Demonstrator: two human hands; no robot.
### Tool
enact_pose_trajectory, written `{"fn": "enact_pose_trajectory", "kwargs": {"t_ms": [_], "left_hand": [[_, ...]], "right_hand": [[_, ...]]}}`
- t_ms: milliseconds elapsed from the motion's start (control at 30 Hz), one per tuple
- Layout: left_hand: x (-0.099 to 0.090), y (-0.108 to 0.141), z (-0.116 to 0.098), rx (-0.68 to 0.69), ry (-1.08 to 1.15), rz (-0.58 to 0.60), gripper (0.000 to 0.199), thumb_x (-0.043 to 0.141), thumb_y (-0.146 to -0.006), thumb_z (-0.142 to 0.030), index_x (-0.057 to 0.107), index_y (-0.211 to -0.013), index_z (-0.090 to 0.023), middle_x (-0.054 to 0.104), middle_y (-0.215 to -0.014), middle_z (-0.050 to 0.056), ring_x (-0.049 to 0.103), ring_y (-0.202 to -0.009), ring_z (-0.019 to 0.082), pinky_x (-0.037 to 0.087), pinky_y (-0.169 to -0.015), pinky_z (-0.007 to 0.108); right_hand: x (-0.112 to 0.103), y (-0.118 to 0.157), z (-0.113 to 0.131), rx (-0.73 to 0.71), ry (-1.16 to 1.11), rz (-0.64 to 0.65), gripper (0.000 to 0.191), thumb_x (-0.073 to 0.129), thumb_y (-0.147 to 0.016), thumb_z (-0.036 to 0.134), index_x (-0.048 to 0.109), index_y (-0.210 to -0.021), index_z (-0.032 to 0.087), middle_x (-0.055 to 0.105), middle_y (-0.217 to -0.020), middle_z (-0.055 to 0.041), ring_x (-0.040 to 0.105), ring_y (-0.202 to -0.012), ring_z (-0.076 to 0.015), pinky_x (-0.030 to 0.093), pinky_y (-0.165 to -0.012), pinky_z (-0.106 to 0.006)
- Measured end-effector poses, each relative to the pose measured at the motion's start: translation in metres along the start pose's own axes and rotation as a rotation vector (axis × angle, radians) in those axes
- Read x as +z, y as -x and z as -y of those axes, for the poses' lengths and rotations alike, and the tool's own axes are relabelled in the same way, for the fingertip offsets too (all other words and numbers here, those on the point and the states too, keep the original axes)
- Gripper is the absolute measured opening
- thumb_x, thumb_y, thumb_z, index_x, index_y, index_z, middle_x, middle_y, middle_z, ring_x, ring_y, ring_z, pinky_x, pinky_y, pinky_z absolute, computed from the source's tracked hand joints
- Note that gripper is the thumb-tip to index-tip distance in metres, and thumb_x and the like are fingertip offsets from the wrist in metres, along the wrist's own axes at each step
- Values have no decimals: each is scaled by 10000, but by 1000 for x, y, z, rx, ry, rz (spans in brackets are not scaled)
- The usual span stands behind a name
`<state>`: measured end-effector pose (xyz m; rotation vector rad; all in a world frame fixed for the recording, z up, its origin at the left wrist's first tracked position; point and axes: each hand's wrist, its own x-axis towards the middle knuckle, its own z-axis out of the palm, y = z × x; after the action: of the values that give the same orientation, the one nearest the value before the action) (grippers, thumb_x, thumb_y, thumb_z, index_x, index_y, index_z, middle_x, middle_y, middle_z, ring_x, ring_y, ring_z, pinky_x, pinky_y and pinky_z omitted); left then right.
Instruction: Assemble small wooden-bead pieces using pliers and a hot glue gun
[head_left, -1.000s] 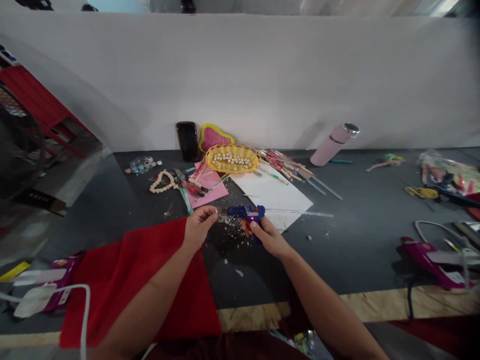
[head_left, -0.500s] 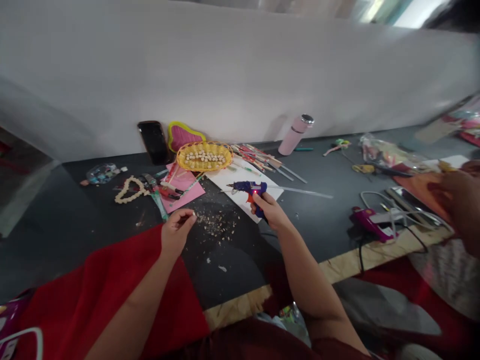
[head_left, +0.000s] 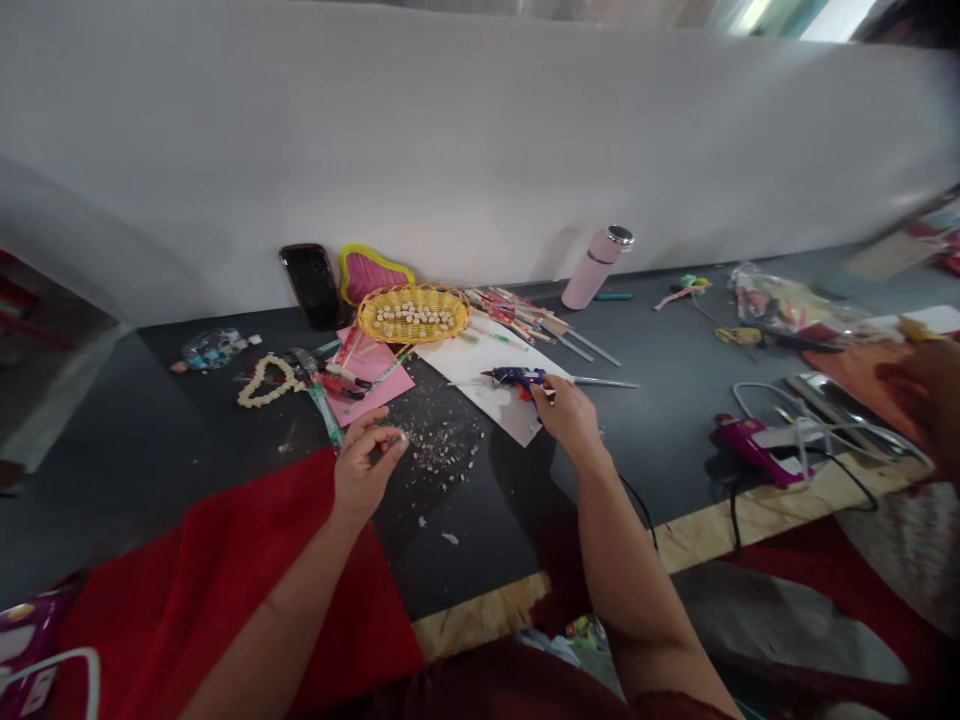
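My left hand (head_left: pixel 367 462) is closed in a pinch on a small whitish piece (head_left: pixel 404 437), too small to name surely. Just right of it, small pale bits (head_left: pixel 448 452) lie scattered on the dark tabletop. My right hand (head_left: pixel 571 418) grips a blue glue gun (head_left: pixel 517 376) by its handle, above the edge of a white sheet (head_left: pixel 502 408). The gun's nozzle points left, and a long clear glue stick (head_left: pixel 611 383) juts out of its back. Behind stands a yellow wicker basket (head_left: pixel 414 335) with pale, bead-like pieces inside.
A beaded loop (head_left: pixel 259 398), pliers (head_left: pixel 346 380) and pink paper (head_left: pixel 390 382) lie left. Sticks (head_left: pixel 517 310), a phone (head_left: pixel 310 285) and a pink flask (head_left: pixel 596 268) sit at the back. Red cloth (head_left: pixel 247 560) covers the front left. Another person's hand (head_left: pixel 919 385) is far right.
My right hand has shifted to the right and a little down, lowering the glue gun towards the white sheet. My left hand keeps its pinch. The view has moved slightly.
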<state>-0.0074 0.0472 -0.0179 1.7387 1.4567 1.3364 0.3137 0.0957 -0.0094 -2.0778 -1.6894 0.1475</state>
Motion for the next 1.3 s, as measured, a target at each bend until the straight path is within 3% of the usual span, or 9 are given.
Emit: {"fn": "enact_pose_trajectory", "kwargs": {"t_ms": [100,200,367,533,667,867,1000,1300], "left_hand": [[1,1,-3,-55,100,47,135,632,-746,-292,653,-832,-190,587,-1138,94,584,-867,183,476,-782,328],[1,1,-6,-95,175,81,127,644,-736,-277,651,-824,-186,570,-1200,111,580,-960,210,472,-782,326],[2,2,-7,-119,254,93,124,642,-736,-255,644,-839,-185,565,-1230,119,547,-1067,228,455,-827,337],[1,2,-8,-54,152,111,110,638,-742,-254,648,-827,-185,546,-1250,121,592,-827,169,478,-716,316],[1,0,-9,38,0,93,104,617,-760,-272,652,-816,-191,562,-1210,100,578,-781,147,481,-753,327],[2,-1,-4,121,-102,24,108,622,-760,-279,654,-821,-195,574,-1098,75,567,-799,143,488,-787,340],[2,0,-6,131,-130,22,120,615,-769,-286,654,-841,-198,571,-1068,70,566,-833,153,491,-803,352],[4,0,-10,168,-123,29,108,624,-764,-247,658,-850,-191,560,-1104,71,559,-801,138,499,-761,325]], "right_hand": [[-8,4,17,-167,-1,-140,309,454,-856,324,610,-1060,152,624,-1050,-132,545,-990,-254,408,-877,-396],[-12,11,39,-315,-160,-203,264,427,-864,265,624,-1019,181,622,-1027,-113,551,-981,-231,439,-869,-374],[-2,21,53,-419,-311,-39,247,440,-871,226,610,-1048,202,636,-994,-79,600,-834,-184,493,-736,-302],[0,27,55,-513,-222,229,174,491,-844,190,635,-943,199,667,-908,-53,606,-758,-165,465,-703,-272],[1,36,63,-576,-196,421,124,525,-823,170,630,-882,196,672,-868,-36,611,-772,-159,444,-691,-246],[11,44,71,-564,-270,428,128,524,-826,166,621,-901,203,651,-891,-39,603,-793,-155,441,-710,-251],[17,50,79,-647,-335,433,175,493,-844,157,626,-946,208,632,-942,-48,601,-835,-150,451,-741,-251],[30,55,87,-729,-121,427,188,458,-880,186,639,-903,230,615,-945,-41,589,-848,-145,431,-701,-228]]}}
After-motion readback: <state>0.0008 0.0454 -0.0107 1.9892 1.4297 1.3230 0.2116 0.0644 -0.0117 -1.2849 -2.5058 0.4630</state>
